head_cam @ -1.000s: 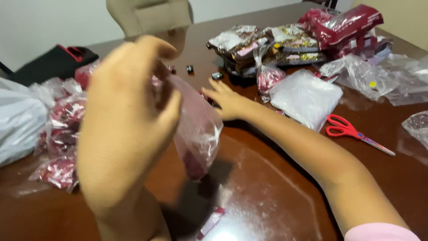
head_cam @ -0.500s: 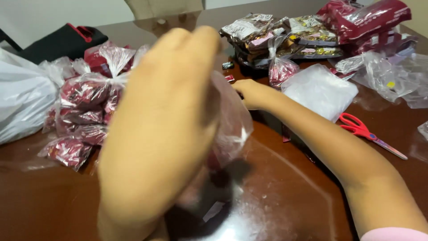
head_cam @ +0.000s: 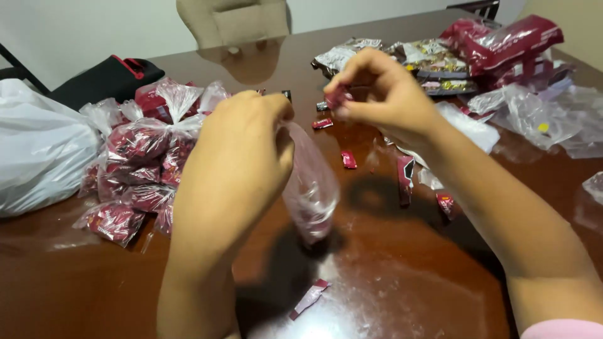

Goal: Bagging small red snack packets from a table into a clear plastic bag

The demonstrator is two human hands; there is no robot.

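2 bare hands worked above the dark wooden table (head_cam: 402, 295). The left hand (head_cam: 242, 157) pinched shut on the top of a small clear plastic bag (head_cam: 311, 188), which hung down over the tabletop. The right hand (head_cam: 383, 94), raised just beside it, held a small red wrapped candy (head_cam: 337, 99) between its fingertips. More red candies (head_cam: 348, 159) lay scattered below, and a heap of tied, filled bags (head_cam: 141, 169) sat to the left
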